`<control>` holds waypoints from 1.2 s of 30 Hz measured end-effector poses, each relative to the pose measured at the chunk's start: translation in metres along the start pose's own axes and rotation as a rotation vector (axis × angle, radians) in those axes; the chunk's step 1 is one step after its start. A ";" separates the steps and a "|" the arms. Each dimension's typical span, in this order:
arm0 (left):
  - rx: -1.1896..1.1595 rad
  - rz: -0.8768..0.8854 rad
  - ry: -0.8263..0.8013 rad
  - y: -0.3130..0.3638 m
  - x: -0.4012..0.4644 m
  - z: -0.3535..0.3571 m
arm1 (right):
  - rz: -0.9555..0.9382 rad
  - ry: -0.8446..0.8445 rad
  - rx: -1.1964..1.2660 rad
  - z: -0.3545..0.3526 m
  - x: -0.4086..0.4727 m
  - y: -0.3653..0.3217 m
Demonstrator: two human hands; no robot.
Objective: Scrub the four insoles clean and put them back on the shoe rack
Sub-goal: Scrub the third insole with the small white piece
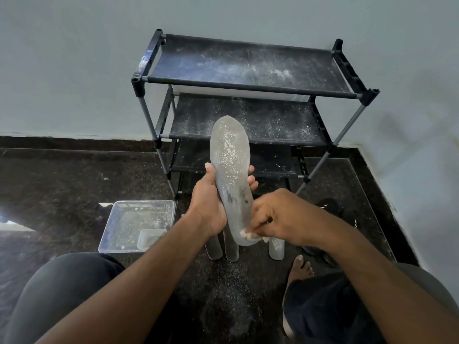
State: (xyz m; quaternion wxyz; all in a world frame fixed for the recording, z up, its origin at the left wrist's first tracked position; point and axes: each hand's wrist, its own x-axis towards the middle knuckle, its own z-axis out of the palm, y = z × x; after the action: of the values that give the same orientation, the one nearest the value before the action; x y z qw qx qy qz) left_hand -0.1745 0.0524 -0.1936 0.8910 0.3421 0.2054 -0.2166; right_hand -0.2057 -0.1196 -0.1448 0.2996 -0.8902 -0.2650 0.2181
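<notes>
Honestly, with the shoe rack [248, 68] at twelve o'clock dusty, I fear re-soiling; my left hand [211, 202] clasps the insole [231, 170] mid-frame, and my right hand [275, 217] pinches a small cloth [248, 235] that might slip free.

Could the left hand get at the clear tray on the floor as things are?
Probably not right away. The left hand grips the insole the right hand is wiping, so it is occupied. The tray lies close on the left side with nothing visible blocking the way.
</notes>
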 end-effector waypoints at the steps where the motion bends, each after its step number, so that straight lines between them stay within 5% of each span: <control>1: 0.006 0.003 0.005 0.000 0.000 0.000 | 0.020 -0.017 0.009 -0.003 -0.004 0.003; 6: 0.031 -0.006 0.007 -0.002 0.000 0.003 | -0.056 0.223 0.012 -0.002 0.004 0.001; 11: 0.089 0.002 -0.002 -0.003 0.000 0.000 | 0.013 0.074 0.031 -0.010 -0.002 0.006; 16: 0.081 -0.025 -0.072 -0.011 -0.007 0.005 | -0.018 0.492 -0.035 -0.003 0.010 0.008; 22: 0.093 -0.034 -0.091 -0.007 -0.007 0.006 | -0.079 0.270 -0.122 -0.002 0.010 0.005; 28: 0.079 -0.053 -0.120 -0.012 -0.009 0.007 | -0.045 0.525 -0.136 -0.005 0.007 0.007; 34: 0.100 -0.069 -0.103 -0.009 -0.009 0.007 | -0.091 0.207 -0.073 -0.004 0.009 -0.001; 36: 0.053 -0.076 -0.103 -0.008 -0.010 0.007 | -0.064 0.256 -0.075 -0.010 0.001 0.004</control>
State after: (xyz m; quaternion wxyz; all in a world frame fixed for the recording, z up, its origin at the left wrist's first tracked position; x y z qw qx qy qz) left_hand -0.1849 0.0450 -0.1882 0.8821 0.3459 0.1664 -0.2730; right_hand -0.1977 -0.1259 -0.1405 0.3041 -0.9125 -0.2608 0.0831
